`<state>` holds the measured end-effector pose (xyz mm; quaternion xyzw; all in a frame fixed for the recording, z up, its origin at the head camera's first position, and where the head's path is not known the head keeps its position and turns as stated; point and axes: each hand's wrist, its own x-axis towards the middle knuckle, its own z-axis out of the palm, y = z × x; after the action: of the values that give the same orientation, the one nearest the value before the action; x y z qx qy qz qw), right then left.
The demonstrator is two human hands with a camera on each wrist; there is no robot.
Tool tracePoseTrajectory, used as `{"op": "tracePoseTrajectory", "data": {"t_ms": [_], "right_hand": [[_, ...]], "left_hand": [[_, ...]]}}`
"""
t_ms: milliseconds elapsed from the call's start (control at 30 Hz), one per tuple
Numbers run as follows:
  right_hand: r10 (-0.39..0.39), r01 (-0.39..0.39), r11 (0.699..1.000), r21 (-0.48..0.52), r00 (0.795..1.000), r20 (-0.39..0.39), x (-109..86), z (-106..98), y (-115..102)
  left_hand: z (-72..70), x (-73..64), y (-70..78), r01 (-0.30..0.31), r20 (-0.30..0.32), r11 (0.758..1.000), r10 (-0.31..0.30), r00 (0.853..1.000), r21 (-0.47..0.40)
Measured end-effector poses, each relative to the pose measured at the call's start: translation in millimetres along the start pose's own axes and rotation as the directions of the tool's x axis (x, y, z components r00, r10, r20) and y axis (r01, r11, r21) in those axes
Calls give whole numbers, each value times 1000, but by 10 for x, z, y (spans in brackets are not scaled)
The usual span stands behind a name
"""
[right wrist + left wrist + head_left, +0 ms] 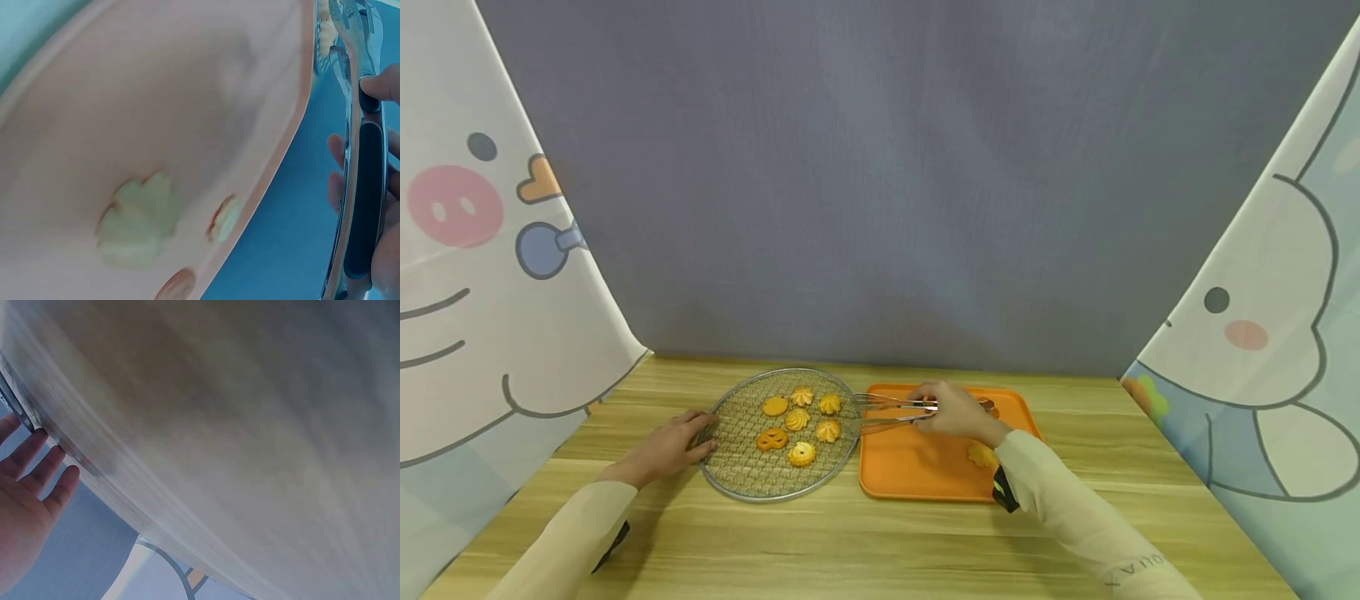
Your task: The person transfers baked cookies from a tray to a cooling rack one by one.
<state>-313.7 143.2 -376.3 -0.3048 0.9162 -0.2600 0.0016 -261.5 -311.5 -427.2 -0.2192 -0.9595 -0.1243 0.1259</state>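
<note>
A round wire cooling rack point(741, 458) lies on the table with several cookies on it, among them a pretzel-shaped cookie point(772, 439) and a ring-shaped one point(802, 454). The fingers of my left hand point(666, 446) rest on its left rim, stretched out in the left wrist view. Metal tongs point(365, 181) with dark grip pads are held in my right hand point(955, 412) above an orange tray point(910, 475). Their two arms stand apart, with the tips over the rack's right edge; no cookie shows clearly between them. A flower-shaped cookie point(137, 219) lies in the tray.
Two more pieces, a pale cookie point(224, 219) and a brownish one point(177, 285), lie near the tray's edge. The wooden table point(820, 542) ends at a grey cloth backdrop point(865, 208), with cartoon-printed panels point(467, 333) on both sides.
</note>
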Motion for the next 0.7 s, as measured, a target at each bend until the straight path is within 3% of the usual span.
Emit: {"op": "tracePoseTrajectory", "data": {"t_ms": [267, 700], "right_hand": [[19, -18, 999, 28, 1000, -24, -203, -113, 202], [94, -98, 994, -39, 991, -97, -443, -267, 473]], "left_hand": [[-4, 9, -4, 9, 6, 1000, -8, 1000, -5], [-9, 11, -3, -2, 7, 1000, 2, 1000, -10]]}}
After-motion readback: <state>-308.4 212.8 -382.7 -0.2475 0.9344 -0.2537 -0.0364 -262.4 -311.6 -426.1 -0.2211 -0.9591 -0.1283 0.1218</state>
